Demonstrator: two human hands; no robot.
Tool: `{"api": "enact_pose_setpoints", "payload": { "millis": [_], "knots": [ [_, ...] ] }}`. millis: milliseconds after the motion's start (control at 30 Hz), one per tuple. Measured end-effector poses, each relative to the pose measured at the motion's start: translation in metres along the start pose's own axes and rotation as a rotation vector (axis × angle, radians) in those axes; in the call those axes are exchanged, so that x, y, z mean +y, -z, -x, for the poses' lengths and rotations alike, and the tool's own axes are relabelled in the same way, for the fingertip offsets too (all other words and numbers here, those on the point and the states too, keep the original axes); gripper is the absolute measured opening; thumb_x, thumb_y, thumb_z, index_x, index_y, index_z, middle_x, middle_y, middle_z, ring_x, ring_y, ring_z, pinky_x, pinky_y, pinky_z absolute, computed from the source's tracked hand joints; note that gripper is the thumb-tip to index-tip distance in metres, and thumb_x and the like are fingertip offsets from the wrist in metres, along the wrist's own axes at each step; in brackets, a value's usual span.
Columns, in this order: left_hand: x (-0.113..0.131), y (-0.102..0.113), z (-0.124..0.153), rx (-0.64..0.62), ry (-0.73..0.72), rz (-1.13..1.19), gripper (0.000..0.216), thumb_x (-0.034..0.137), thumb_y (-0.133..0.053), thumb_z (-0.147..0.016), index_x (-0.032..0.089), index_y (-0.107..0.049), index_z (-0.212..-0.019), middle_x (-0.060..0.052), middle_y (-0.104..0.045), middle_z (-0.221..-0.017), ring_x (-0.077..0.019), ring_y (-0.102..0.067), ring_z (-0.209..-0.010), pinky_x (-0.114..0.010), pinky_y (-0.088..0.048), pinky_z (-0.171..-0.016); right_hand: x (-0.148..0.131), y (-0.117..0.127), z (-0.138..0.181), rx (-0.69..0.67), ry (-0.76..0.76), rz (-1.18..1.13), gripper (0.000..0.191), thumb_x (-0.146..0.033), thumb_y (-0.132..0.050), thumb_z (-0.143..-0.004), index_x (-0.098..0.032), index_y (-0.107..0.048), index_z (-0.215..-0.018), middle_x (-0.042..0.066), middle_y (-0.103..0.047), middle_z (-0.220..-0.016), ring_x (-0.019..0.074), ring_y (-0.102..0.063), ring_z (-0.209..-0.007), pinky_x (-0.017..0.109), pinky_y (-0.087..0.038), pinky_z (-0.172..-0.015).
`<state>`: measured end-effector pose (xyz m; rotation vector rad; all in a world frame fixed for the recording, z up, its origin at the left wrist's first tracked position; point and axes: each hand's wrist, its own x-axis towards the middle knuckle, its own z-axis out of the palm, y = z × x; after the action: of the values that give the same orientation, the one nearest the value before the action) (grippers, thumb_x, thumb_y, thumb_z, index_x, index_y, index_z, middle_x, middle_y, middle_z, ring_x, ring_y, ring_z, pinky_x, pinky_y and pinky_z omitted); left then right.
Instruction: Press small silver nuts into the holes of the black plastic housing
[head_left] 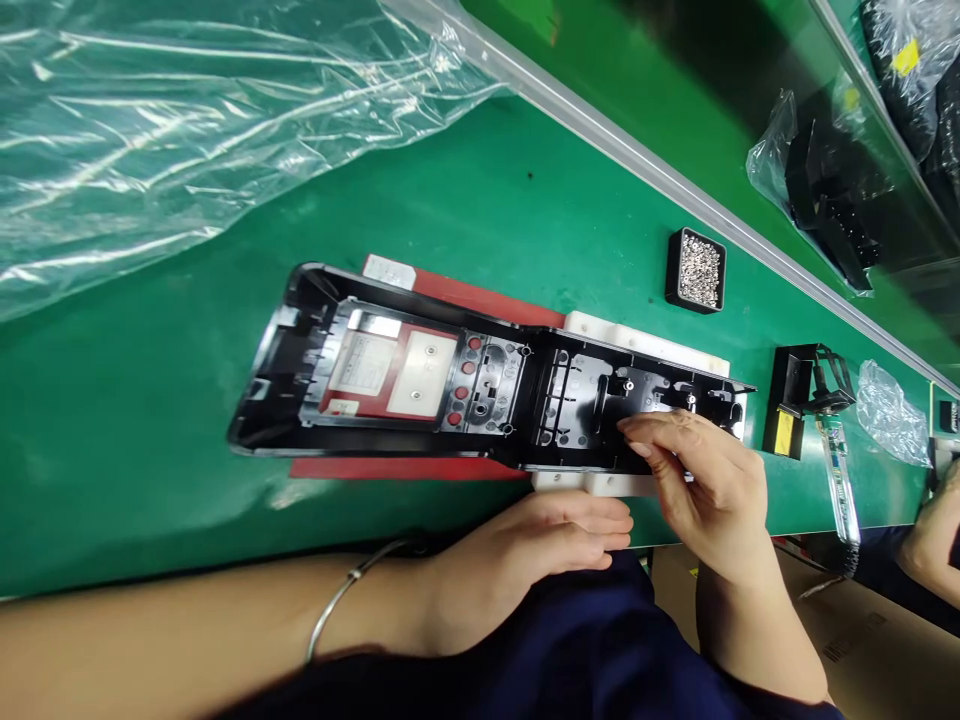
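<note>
lying across the green table [525, 200] from left to right are one clear plastic sheet [187, 120], one long black housing [480, 385] on one red-and-white fixture [645, 340], and one tray of screws [697, 270]. one left hand [517, 555] rests flat and empty at the housing's near edge, fingers together. one right hand [705, 480] presses bent fingertips into the housing's right end, holding nothing i can make out.

light: bright, even overhead | glare: shining on plastic sheet [187, 110] far left | focus: staying sharp, edges stretching slightly

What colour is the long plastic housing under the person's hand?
Black housing, glossy, with red fixture showing through its openings; seen best in the head view.
</note>
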<state>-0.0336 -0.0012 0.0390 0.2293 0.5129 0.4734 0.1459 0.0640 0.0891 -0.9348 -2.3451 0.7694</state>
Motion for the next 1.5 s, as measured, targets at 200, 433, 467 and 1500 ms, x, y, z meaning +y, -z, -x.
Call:
{"api": "enact_pose_setpoints", "payload": {
  "millis": [200,433,467,1500],
  "knots": [
    [0.001,0.002,0.000,-0.021,0.006,-0.035,0.044,0.039,-0.065,-0.080,0.021,-0.062,-0.120,-0.008,-0.060,-0.132,-0.0271,-0.052,-0.127,-0.041,-0.040,-0.110,0.004,0.001,-0.003,0.023,-0.076,0.025,0.014,-0.001,-0.054,-0.096,-0.008,-0.066,-0.094,0.004,-0.045,-0.107,0.0142,-0.042,-0.102,0.027,-0.033,-0.094],
    [-0.001,0.003,-0.002,0.000,0.023,-0.099,0.054,0.049,-0.069,-0.074,0.023,-0.062,-0.120,-0.009,-0.059,-0.133,-0.0295,-0.051,-0.127,-0.044,-0.038,-0.111,0.016,0.011,-0.013,-0.055,-0.060,-0.094,0.013,0.000,-0.065,-0.090,-0.011,-0.071,-0.093,0.003,-0.046,-0.102,0.0139,-0.041,-0.102,0.025,-0.032,-0.095],
    [-0.001,0.004,-0.002,0.001,0.031,-0.105,0.055,0.050,-0.070,-0.073,0.023,-0.062,-0.120,-0.009,-0.059,-0.133,-0.0295,-0.051,-0.127,-0.043,-0.038,-0.111,0.018,0.012,-0.014,-0.064,-0.050,-0.100,0.015,0.001,-0.067,-0.087,-0.012,-0.072,-0.094,0.003,-0.046,-0.102,0.0140,-0.040,-0.103,0.025,-0.032,-0.096],
    [0.021,0.007,-0.002,0.699,-1.141,-2.222,0.045,0.026,-0.056,-0.089,0.022,-0.050,-0.133,-0.017,-0.046,-0.142,-0.0355,-0.039,-0.134,-0.052,-0.035,-0.102,0.018,-0.018,0.120,0.636,-0.117,0.237,0.012,-0.011,-0.052,-0.105,-0.007,-0.063,-0.104,0.005,-0.047,-0.098,0.0088,-0.047,-0.091,0.021,-0.036,-0.085]
  ]
}}
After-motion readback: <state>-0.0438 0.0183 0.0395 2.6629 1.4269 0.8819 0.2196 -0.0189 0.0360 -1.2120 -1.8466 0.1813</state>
